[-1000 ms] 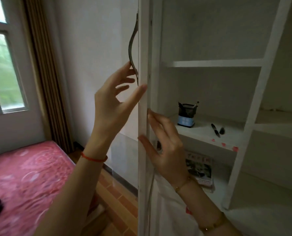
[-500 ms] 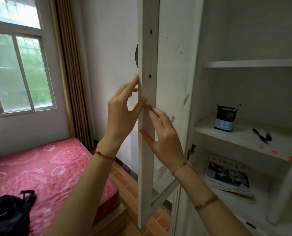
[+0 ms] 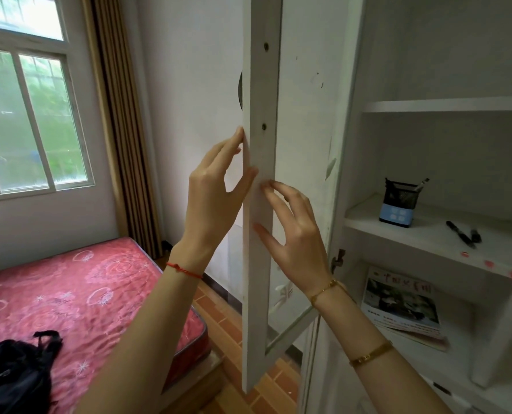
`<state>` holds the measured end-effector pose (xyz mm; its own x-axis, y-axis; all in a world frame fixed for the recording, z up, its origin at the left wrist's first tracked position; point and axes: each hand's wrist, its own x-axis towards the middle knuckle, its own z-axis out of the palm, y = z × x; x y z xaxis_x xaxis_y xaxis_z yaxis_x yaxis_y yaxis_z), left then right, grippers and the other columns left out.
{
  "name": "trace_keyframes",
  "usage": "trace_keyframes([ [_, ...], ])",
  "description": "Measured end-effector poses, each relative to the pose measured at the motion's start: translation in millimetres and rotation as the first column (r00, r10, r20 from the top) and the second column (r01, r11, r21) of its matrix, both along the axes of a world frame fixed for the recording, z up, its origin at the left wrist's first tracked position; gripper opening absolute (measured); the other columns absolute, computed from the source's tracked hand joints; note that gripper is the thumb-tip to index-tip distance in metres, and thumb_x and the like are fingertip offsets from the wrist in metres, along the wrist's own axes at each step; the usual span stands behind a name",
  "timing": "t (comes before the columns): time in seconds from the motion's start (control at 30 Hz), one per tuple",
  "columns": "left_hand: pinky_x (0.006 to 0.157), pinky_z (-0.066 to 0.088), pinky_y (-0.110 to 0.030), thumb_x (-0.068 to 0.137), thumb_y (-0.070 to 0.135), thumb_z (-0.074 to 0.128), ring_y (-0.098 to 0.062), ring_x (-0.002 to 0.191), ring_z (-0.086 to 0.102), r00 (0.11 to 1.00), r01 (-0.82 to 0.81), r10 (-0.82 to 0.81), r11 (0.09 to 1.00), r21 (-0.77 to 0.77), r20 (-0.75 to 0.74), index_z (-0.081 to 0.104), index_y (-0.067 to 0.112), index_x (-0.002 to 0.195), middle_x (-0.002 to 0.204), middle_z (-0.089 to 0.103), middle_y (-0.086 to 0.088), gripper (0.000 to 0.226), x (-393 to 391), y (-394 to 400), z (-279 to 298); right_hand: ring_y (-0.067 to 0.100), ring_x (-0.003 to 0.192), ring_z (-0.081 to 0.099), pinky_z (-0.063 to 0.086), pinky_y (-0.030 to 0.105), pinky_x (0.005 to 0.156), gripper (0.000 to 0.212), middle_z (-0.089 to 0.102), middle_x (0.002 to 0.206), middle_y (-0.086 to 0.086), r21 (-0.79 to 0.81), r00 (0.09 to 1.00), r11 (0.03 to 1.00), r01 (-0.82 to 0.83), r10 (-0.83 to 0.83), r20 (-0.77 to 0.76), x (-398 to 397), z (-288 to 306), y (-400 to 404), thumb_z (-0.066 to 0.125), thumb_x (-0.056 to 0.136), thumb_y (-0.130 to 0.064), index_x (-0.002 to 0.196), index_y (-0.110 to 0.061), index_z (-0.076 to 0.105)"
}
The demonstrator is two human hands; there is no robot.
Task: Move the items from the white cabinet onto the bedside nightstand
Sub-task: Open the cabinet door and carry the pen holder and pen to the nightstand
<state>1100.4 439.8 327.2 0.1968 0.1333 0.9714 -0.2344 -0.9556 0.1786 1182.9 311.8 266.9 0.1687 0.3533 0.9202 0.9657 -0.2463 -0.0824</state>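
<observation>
The white cabinet (image 3: 428, 104) stands on the right with its door (image 3: 260, 240) swung out edge-on towards me. My left hand (image 3: 213, 198) touches the door's outer edge with straight fingers and thumb. My right hand (image 3: 293, 237) rests its fingertips on the door's inner face. On the middle shelf (image 3: 422, 231) stand a black mesh pen holder with a blue base (image 3: 399, 203) and a black pen with its cap (image 3: 462, 233). A magazine (image 3: 401, 303) lies on the shelf below. No nightstand is in view.
A bed with a red patterned mattress (image 3: 78, 297) fills the lower left, with a black bag (image 3: 13, 375) on it. Behind it are a window (image 3: 31, 121) and a brown curtain (image 3: 120, 124). Brick-coloured floor tiles (image 3: 234, 330) run between bed and cabinet.
The door has swung further open, and the view has shifted left, showing more of the cabinet's inside, the bed and the bag. Both hands stayed on the door's edge.
</observation>
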Motion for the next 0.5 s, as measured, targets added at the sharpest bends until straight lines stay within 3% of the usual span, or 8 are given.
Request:
trace_keyframes([
  [0.17,0.111,0.042,-0.031,0.094,0.02,0.065,-0.019,0.129,0.053,0.993,-0.114,0.114,0.993,0.028,-0.017,0.053,0.006,0.139,0.138,0.058,-0.007,0.048,-10,-17,-19,0.017,0.129,0.044,0.04,0.036,0.11,0.051,0.053,0.136,0.006,-0.003,0.997,1.0,0.021,-0.022,-0.068,5,-14,-34,0.062,0.091,-0.027,0.138,-0.011,0.049],
  [0.33,0.11,0.042,-0.038,0.094,0.02,0.065,-0.023,0.129,0.052,0.982,-0.139,0.149,0.986,0.087,-0.113,0.053,0.006,0.138,0.137,0.056,-0.009,0.047,-11,-50,-57,0.016,0.125,0.045,0.029,0.019,0.111,0.046,0.054,0.131,0.007,-0.049,0.99,0.997,0.059,-0.065,-0.129,16,-35,-91,0.062,0.093,-0.019,0.135,-0.007,0.051],
  [0.5,0.105,0.047,-0.038,0.093,0.021,0.067,-0.021,0.125,0.056,0.963,-0.06,0.069,0.997,0.042,-0.261,0.056,0.008,0.137,0.134,0.06,-0.007,0.047,8,-92,-89,0.015,0.128,0.044,0.032,0.026,0.113,0.046,0.052,0.134,0.005,-0.125,0.973,0.986,0.114,-0.136,-0.188,38,-54,-154,0.06,0.094,-0.022,0.137,-0.009,0.049],
])
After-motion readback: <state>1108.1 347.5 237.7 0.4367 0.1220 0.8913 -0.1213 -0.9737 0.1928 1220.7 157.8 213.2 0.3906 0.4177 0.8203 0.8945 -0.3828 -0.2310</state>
